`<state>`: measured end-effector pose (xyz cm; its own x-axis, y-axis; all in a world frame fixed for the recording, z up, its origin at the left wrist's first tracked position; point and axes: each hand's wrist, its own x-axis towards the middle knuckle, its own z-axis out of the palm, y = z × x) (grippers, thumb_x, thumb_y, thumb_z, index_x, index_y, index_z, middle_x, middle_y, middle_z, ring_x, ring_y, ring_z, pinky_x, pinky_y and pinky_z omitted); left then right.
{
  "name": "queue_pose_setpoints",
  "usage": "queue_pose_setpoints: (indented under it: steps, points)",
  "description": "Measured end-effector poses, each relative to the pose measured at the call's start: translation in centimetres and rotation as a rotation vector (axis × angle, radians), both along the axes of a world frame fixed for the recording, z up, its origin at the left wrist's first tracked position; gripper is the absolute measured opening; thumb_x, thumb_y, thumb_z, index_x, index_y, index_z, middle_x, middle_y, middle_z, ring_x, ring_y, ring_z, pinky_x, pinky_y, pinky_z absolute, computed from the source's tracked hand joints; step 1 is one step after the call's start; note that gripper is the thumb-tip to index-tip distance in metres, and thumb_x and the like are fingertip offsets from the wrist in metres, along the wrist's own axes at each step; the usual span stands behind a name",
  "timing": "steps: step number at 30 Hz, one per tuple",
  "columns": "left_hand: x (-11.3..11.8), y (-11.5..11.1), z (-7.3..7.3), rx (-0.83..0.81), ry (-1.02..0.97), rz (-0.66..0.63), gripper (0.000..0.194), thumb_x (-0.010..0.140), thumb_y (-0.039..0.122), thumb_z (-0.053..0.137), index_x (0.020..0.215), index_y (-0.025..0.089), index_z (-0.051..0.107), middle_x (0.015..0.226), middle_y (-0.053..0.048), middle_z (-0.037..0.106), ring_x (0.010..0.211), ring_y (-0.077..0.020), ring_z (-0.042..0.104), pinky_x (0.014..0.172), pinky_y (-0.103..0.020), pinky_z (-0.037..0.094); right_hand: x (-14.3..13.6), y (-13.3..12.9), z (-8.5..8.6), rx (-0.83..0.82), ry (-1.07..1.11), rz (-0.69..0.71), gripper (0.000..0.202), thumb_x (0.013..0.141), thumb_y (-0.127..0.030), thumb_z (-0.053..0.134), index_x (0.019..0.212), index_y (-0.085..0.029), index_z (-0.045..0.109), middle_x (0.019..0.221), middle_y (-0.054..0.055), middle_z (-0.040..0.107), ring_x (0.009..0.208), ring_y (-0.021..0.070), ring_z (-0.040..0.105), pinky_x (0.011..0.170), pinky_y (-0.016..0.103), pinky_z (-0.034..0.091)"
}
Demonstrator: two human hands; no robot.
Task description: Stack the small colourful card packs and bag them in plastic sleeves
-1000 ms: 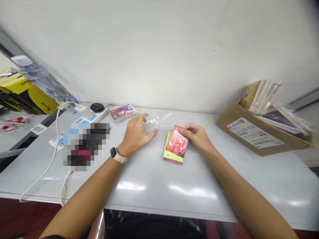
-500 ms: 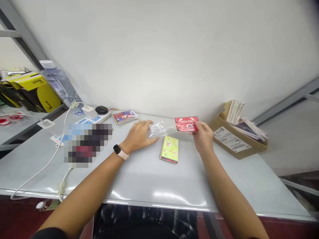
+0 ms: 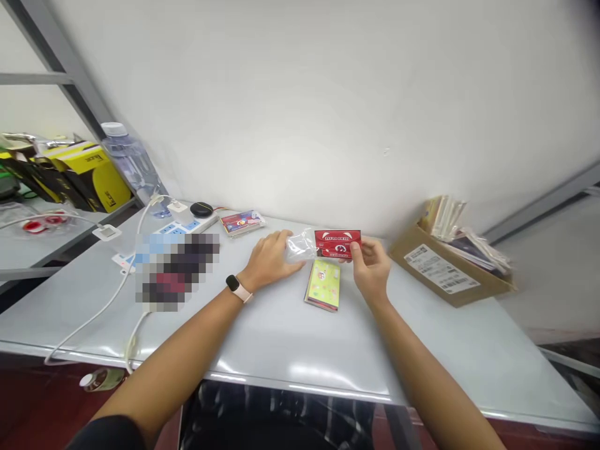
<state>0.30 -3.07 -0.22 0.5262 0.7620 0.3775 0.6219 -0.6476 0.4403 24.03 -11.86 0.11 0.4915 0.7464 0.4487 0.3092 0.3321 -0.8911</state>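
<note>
Two bare hands work over a pale grey table (image 3: pixel 290 337). Right hand (image 3: pixel 370 269): fingers pinched on the right end of a red card pack (image 3: pixel 337 244), held level just above the tabletop, its left end meeting the mouth of a clear plastic sleeve (image 3: pixel 300 245); whether the pack is already partly inside cannot be told. Left hand (image 3: pixel 270 261) (a watch with a pale strap on the wrist): fingers loosely curled, palm down, resting on the sleeve's left end. Small stack of cards (image 3: pixel 323 284), green one uppermost, lies flat on the table just below the red pack, between the two hands. Further items: a sleeved card pack (image 3: pixel 241 222) near the wall; a white power strip (image 3: pixel 180 224) with a black round object on it; a water bottle (image 3: pixel 134 165) at far left; a cardboard box (image 3: pixel 445 269) of sleeved items at right.
</note>
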Motion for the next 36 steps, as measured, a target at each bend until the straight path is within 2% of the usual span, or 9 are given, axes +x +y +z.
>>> queue_pose_setpoints:
  steps: [6,10,14,20,24,27,29,33,36]
  points:
    - [0.2,-0.2,0.3,0.031,0.022,-0.08,0.061,0.087,0.05,0.08,0.135,0.02,0.058,0.124,-0.015,0.071,0.118,-0.0375,0.069,0.104,-0.052,0.052,0.2,0.5,-0.4,-0.162,0.004,-0.021,0.047,0.089,-0.067,0.074,0.1,-0.022,0.069,0.085,0.009,0.081,0.073,0.0224,0.071,0.068,0.037,0.056]
    - [0.3,-0.2,0.0,0.016,-0.008,-0.102,0.062,0.089,0.055,0.077,0.136,0.019,0.059,0.122,-0.015,0.071,0.116,-0.0369,0.07,0.104,-0.054,0.053,-0.5,0.5,-0.9,-0.23,-0.012,-0.035,0.049,0.09,-0.061,0.075,0.114,-0.019,0.068,0.082,0.009,0.081,0.071,0.0221,0.068,0.065,0.035,0.05]
    - [0.4,-0.1,-0.3,0.017,0.002,-0.105,0.062,0.09,0.059,0.076,0.135,0.021,0.06,0.124,-0.014,0.071,0.113,-0.0359,0.07,0.1,-0.051,0.054,-1.4,0.5,-1.2,-0.267,-0.086,-0.041,0.039,0.091,-0.056,0.073,0.105,-0.021,0.07,0.083,0.007,0.081,0.076,0.022,0.069,0.066,0.033,0.047]
    - [0.5,-0.2,-0.5,0.02,0.077,-0.193,0.058,0.089,0.057,0.076,0.131,0.02,0.059,0.131,-0.015,0.069,0.12,-0.0365,0.067,0.105,-0.053,0.05,-2.0,0.4,-1.1,-0.368,0.019,0.014,0.037,0.088,-0.051,0.076,0.108,-0.021,0.069,0.078,0.005,0.079,0.077,0.0244,0.07,0.071,0.036,0.05]
    - [0.6,-0.2,-0.6,0.019,0.063,-0.219,0.052,0.091,0.054,0.076,0.127,0.02,0.06,0.129,-0.013,0.071,0.119,-0.034,0.068,0.104,-0.05,0.049,-2.1,0.3,-1.1,-0.333,-0.181,0.033,0.024,0.092,-0.046,0.07,0.094,-0.022,0.076,0.091,0.008,0.082,0.085,0.0251,0.068,0.085,0.043,0.051]
    - [0.5,-0.2,-0.6,0.01,0.036,-0.233,0.055,0.091,0.053,0.079,0.13,0.02,0.059,0.13,-0.012,0.071,0.121,-0.0331,0.068,0.105,-0.049,0.049,-1.8,0.1,-0.8,-0.291,-0.442,0.093,0.027,0.1,-0.043,0.063,0.09,-0.026,0.081,0.095,0.006,0.083,0.092,0.0268,0.065,0.097,0.05,0.046]
    - [0.4,-0.1,-0.6,-0.008,0.03,-0.25,0.057,0.089,0.051,0.082,0.131,0.019,0.059,0.131,-0.012,0.07,0.122,-0.0331,0.067,0.105,-0.049,0.049,-1.5,-0.1,-0.5,-0.305,-0.575,0.177,0.029,0.104,-0.042,0.059,0.095,-0.029,0.082,0.1,0.005,0.083,0.098,0.0284,0.063,0.1,0.052,0.044]
    - [0.3,0.1,-0.7,-0.042,0.025,-0.294,0.058,0.085,0.048,0.087,0.129,0.02,0.061,0.13,-0.011,0.071,0.122,-0.0334,0.068,0.105,-0.049,0.05,-0.7,-0.5,0.1,-0.34,-0.723,0.355,0.033,0.109,-0.037,0.051,0.112,-0.03,0.082,0.125,0.005,0.081,0.111,0.0314,0.062,0.106,0.057,0.041]
    - [0.2,0.5,-0.7,-0.084,0.003,-0.297,0.063,0.083,0.054,0.089,0.129,0.021,0.062,0.13,-0.01,0.071,0.121,-0.0335,0.068,0.106,-0.05,0.051,0.2,-0.5,0.3,-0.286,-0.705,0.359,0.029,0.108,-0.035,0.052,0.114,-0.028,0.08,0.123,0.006,0.081,0.111,0.0299,0.065,0.103,0.054,0.045]
